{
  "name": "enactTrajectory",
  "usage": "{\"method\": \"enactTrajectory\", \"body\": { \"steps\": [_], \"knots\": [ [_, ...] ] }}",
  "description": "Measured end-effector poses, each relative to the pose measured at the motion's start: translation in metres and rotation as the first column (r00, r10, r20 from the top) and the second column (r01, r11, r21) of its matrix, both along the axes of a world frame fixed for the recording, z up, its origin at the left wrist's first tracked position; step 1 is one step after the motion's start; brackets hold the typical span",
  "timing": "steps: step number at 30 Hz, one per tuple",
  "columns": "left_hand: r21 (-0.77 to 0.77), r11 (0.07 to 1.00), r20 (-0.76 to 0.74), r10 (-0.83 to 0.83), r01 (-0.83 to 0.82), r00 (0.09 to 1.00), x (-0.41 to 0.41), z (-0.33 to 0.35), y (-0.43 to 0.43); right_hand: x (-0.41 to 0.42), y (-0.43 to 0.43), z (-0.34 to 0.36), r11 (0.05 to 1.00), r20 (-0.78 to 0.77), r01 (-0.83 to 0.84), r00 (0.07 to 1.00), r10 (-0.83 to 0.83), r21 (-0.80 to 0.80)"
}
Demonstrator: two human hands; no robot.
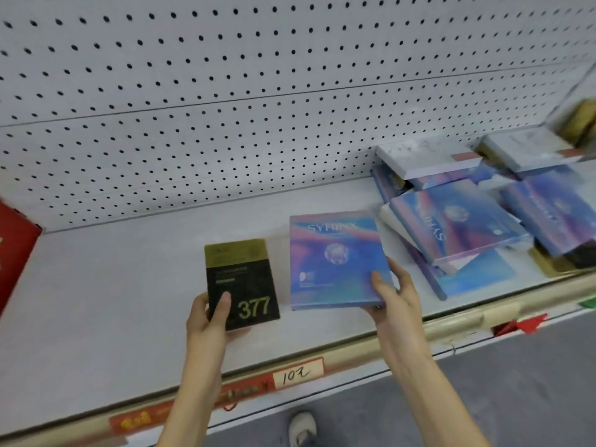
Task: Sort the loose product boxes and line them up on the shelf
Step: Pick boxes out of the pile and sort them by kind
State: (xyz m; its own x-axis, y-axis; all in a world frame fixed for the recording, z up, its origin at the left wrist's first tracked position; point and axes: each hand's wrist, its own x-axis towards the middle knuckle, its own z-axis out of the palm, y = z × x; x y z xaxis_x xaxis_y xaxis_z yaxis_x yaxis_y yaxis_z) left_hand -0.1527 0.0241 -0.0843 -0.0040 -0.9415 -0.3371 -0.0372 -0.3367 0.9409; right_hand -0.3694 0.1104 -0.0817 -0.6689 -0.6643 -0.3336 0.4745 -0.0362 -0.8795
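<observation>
The step in hand looks like the placing of two sorted boxes side by side on the open stretch of the shelf (113,285), left of the heap of loose boxes (467,221) that lies jumbled at the right. The left hand (209,321) grips the black-and-gold box (242,282) at its near left corner, thumb curled onto the printed face. The right hand (392,298) grasps the blue box (335,262) at its near right corner, thumb on top and fingers underneath. The two boxes sit just beside each other with a narrow gap between, over the middle of the shelf (whether they rest flat on it or hang slightly lifted I cannot tell). The black-and-gold box is oblong; its long axis runs from the shelf's front edge toward the pegboard (225,91), gold band at the far end, and its "377" reads upright to the person. The blue box is nearly square, its title along the far edge, also upright, and turned slightly clockwise against its neighbour. The next move, I judge, calls for squaring the blue box to the black one and setting both parallel to the price strip (298,372), then reaching right for more of the heap.
</observation>
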Motion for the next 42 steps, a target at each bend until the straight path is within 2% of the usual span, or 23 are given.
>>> {"method": "enactTrajectory", "body": {
  "steps": [5, 11, 16, 20, 27, 30, 34, 42],
  "knots": [
    [-0.056, 0.993, -0.063, -0.106, 0.102, 0.992, -0.055, 0.027, 0.020, -0.051, 0.056, 0.018, 0.986, 0.098, 0.129, 0.988, -0.119, -0.105],
    [-0.149, 0.935, -0.158, -0.344, 0.322, 0.926, -0.169, 0.060, 0.076, -0.147, 0.141, 0.049, 0.947, 0.092, 0.257, 0.966, -0.243, -0.192],
    [-0.139, 0.903, -0.216, -0.429, 0.408, 0.877, -0.266, 0.065, 0.154, -0.228, 0.240, 0.055, 0.934, 0.101, 0.254, 0.967, -0.236, -0.252],
    [-0.132, 0.881, -0.358, -0.471, 0.455, 0.807, -0.344, 0.061, 0.227, -0.295, 0.327, 0.052, 0.945, 0.018, 0.235, 0.971, -0.237, -0.227],
    [-0.144, 0.825, -0.318, -0.561, 0.546, 0.764, -0.454, 0.061, 0.316, -0.395, 0.436, 0.055, 0.936, -0.008, 0.307, 0.950, -0.313, -0.169],
    [-0.154, 0.814, -0.269, -0.581, 0.561, 0.769, -0.497, 0.062, 0.334, -0.434, 0.458, 0.053, 0.913, 0.058, 0.364, 0.931, -0.360, -0.182],
    [-0.126, 0.798, -0.245, -0.601, 0.589, 0.761, -0.551, 0.059, 0.342, -0.487, 0.469, 0.047, 0.902, 0.054, 0.392, 0.920, -0.388, -0.181],
    [-0.082, 0.876, -0.259, -0.479, 0.475, 0.839, -0.686, 0.037, 0.328, -0.635, 0.442, 0.043, 0.964, -0.086, 0.226, 0.967, -0.239, -0.138]
  ]
}}
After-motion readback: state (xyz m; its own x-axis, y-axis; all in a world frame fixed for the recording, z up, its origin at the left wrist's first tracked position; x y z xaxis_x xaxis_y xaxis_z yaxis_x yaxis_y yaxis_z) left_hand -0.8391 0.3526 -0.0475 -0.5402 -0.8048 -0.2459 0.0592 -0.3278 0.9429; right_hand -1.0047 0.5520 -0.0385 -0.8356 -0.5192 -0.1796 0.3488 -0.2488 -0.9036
